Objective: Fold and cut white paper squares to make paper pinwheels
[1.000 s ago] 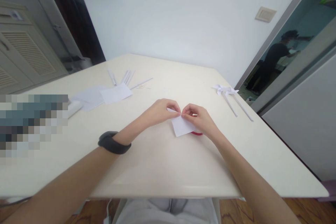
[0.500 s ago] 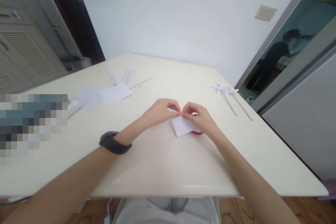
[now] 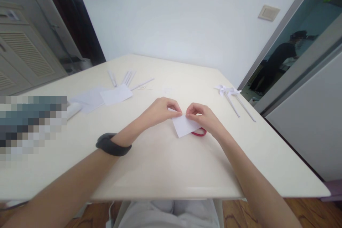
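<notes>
1. Head view: the left hand (image 3: 163,107) and right hand (image 3: 204,115) pinched the white paper (image 3: 184,126) at its far edge, seemingly to steady it.
2. It partly covered a red loop (image 3: 200,134).
3. 2 pinwheels (image 3: 227,91) lay rightward, apparently clear of handwork.

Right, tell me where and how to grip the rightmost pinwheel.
Pinch the stick near its free end, coming from the person's side. It is straight and slim, with that end pointing nearer the person, while the folded blades at its far end crowd the neighbouring pinwheel and would probably crush easily. The right hand is nearer, though holding the paper.
</notes>
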Tool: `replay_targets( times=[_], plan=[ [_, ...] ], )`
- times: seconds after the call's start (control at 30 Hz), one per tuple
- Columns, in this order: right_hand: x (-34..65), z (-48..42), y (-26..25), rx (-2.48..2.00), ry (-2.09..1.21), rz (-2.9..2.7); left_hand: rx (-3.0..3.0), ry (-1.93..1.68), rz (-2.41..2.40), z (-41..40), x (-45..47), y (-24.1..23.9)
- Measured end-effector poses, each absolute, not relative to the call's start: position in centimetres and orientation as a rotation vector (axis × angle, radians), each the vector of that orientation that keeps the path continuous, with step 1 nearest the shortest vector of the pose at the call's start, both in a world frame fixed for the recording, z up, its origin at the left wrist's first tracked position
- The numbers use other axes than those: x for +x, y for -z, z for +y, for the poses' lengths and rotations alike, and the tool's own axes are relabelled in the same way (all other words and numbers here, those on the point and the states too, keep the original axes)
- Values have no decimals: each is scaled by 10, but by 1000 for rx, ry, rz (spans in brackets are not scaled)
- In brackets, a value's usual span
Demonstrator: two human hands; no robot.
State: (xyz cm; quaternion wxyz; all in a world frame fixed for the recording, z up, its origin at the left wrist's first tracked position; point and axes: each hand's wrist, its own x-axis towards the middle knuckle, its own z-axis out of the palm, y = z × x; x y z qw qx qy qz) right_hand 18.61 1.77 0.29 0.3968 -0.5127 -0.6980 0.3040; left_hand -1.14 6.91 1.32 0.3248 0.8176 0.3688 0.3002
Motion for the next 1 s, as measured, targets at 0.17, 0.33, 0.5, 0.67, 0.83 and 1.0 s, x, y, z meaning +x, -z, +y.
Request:
replay_targets(
  times=[0.17, 0.33, 0.5, 0.67, 0.83, 1.0],
  plan=[
    [194, 24, 1, -1309, -726, -1717, 2122, -863, 1013, 77, -20, -18],
    [185, 20, 0, -1281, -742, -1759, 2134, -831, 961, 73, -14, -14],
    [180, 17, -1, -1272, -728, -1779, 2140, -821, 935, 64, -7, -14],
    [179, 17, 1, -1233, -749, -1796, 2136, -822, 911, 60, -6, -14],
    [178, 18, -1, -1218, -802, -1775, 2141, -856, 942, 59, -5, -15],
    [184, 20, -1, -1209, -885, -1735, 2147, -856, 975, 60, -11, -20]
  ],
)
